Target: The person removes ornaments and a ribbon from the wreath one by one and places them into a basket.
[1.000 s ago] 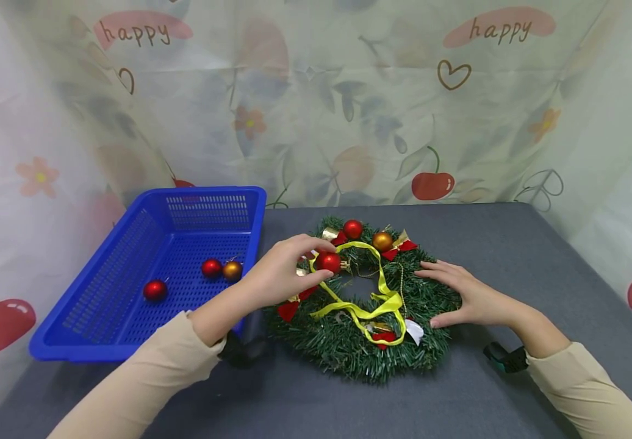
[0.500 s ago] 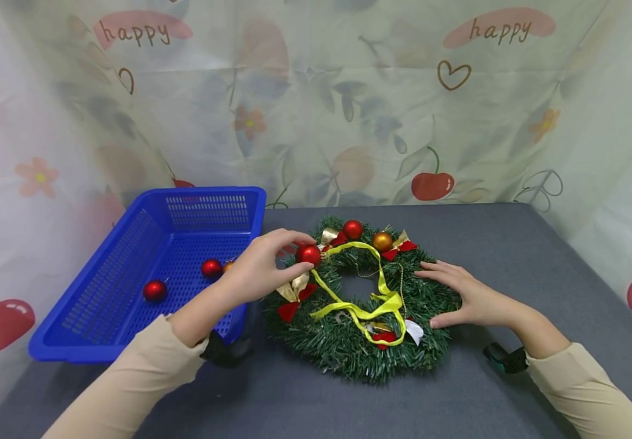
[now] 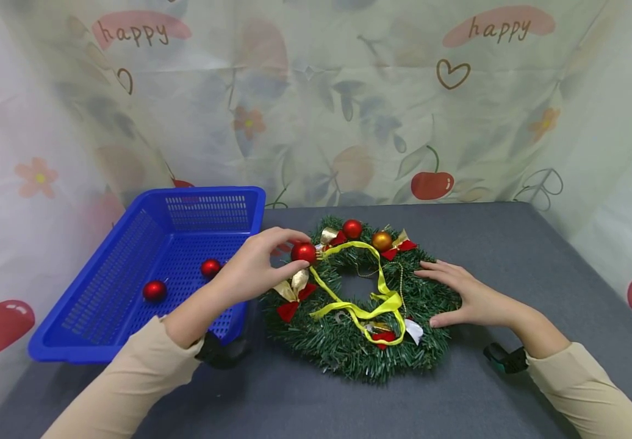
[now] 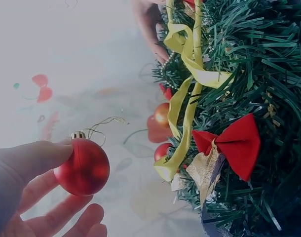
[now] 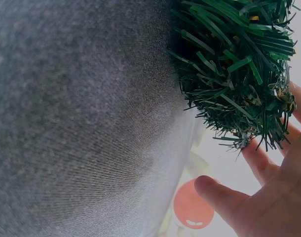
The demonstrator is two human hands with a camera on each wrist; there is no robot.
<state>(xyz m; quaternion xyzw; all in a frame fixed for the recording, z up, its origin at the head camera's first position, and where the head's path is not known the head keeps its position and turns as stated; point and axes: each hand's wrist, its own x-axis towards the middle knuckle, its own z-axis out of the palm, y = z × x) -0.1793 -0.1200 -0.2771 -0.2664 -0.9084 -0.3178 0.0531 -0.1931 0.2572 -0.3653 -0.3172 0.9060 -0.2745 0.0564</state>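
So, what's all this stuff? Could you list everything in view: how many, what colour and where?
Table: one, dark grey, under everything
Wreath: one, green, on the table
Basket: one, blue, left of the wreath
Held red ball: one, red, at the wreath's left side
Loose red balls: two visible, red, in the basket
Mounted red ball: one, red, wreath's far side
Gold ball: one, gold, wreath's far side
Bows: several, mostly red and gold, on the wreath
Ribbon: piece count unclear, yellow, across the wreath
Backdrop: pale, printed, behind the table
Sleeves: two, beige, on both arms
Left hand: one, holding the held red ball
Right hand: one, at the wreath's right side
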